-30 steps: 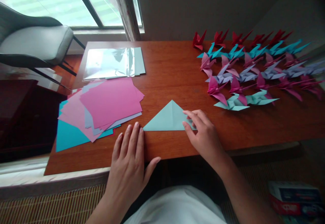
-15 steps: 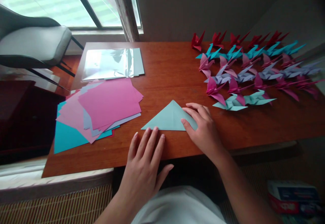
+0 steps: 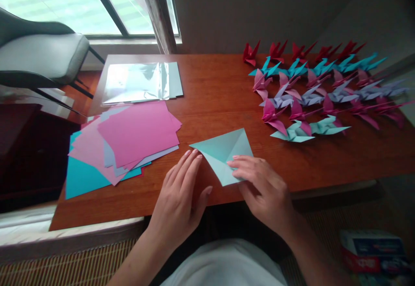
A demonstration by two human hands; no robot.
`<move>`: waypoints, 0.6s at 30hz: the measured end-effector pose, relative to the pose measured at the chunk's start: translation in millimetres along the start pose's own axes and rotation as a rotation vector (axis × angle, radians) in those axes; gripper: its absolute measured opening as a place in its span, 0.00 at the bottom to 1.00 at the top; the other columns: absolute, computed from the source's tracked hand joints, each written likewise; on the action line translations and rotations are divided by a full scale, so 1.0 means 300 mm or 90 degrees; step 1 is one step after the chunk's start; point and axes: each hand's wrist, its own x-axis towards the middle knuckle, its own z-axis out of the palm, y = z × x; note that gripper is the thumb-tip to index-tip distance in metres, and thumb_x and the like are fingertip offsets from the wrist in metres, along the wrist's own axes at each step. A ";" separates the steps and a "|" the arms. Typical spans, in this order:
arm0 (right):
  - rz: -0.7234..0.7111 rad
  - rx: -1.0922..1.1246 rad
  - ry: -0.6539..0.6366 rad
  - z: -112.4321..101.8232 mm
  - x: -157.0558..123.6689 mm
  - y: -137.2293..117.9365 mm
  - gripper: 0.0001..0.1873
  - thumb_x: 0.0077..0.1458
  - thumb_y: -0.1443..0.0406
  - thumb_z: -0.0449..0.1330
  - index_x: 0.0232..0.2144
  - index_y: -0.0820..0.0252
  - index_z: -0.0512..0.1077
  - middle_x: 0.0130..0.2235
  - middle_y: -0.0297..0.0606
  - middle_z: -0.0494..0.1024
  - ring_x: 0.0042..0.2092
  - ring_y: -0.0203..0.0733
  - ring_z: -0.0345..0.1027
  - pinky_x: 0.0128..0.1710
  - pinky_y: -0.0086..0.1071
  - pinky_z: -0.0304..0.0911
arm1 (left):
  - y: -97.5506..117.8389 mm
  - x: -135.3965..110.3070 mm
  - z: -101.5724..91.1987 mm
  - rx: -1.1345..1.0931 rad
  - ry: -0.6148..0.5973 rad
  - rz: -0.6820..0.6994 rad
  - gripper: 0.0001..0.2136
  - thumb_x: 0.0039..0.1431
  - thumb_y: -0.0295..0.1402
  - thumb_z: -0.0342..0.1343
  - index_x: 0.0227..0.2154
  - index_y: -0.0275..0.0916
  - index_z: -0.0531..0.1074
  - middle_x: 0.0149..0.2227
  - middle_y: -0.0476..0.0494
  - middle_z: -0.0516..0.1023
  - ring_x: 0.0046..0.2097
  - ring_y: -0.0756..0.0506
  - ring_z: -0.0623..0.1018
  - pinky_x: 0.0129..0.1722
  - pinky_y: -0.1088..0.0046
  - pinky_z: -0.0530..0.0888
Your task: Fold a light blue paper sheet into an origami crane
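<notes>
One folded sheet of pale teal paper (image 3: 223, 152) is seen lying flat on the wooden table (image 3: 220, 87), close to its near edge and roughly in the middle of its width; several creased facets are shown on it. Its left corner is touched by the fingertips of the left hand (image 3: 181, 193), which is held flat with the fingers stretched and closed on nothing. Its lower right part is pressed down by the right hand (image 3: 263, 185), whose fingers (image 3: 238, 164) are likewise laid out straight on the paper rather than curled round it. To the left, one loose stack of sheets (image 3: 129, 136) in pink, lilac and bright teal is fanned out, and behind it one clear plastic sleeve (image 3: 138, 82) is laid. To the right, paper cranes (image 3: 311, 91) are arranged in rows: five red ones (image 3: 249, 53) at the back, two pale teal ones (image 3: 293, 132) nearest the hands, and teal, pink and lilac ones between, too overlapped to be counted. One grey chair (image 3: 42, 54) is seen by the window, and one box (image 3: 372, 249) on the floor at the lower right.
</notes>
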 end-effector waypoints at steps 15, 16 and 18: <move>0.055 0.023 -0.110 0.018 -0.024 0.006 0.18 0.65 0.63 0.58 0.56 0.57 0.69 0.59 0.46 0.75 0.62 0.46 0.68 0.61 0.45 0.67 | -0.067 0.014 -0.017 0.088 0.003 0.072 0.15 0.66 0.26 0.53 0.52 0.41 0.75 0.61 0.34 0.73 0.62 0.35 0.72 0.55 0.53 0.74; 0.070 0.018 -0.102 0.013 -0.021 0.017 0.18 0.66 0.63 0.58 0.56 0.57 0.69 0.59 0.46 0.75 0.61 0.46 0.68 0.60 0.45 0.68 | -0.070 0.018 -0.019 0.101 0.008 0.084 0.14 0.65 0.26 0.54 0.51 0.41 0.76 0.60 0.34 0.73 0.62 0.35 0.72 0.54 0.53 0.74; 0.099 0.002 -0.087 0.006 -0.016 0.038 0.17 0.66 0.63 0.57 0.56 0.55 0.69 0.59 0.46 0.75 0.61 0.47 0.69 0.60 0.47 0.68 | -0.075 0.023 -0.024 0.123 0.018 0.108 0.13 0.65 0.26 0.54 0.50 0.40 0.76 0.60 0.34 0.74 0.62 0.34 0.72 0.54 0.53 0.74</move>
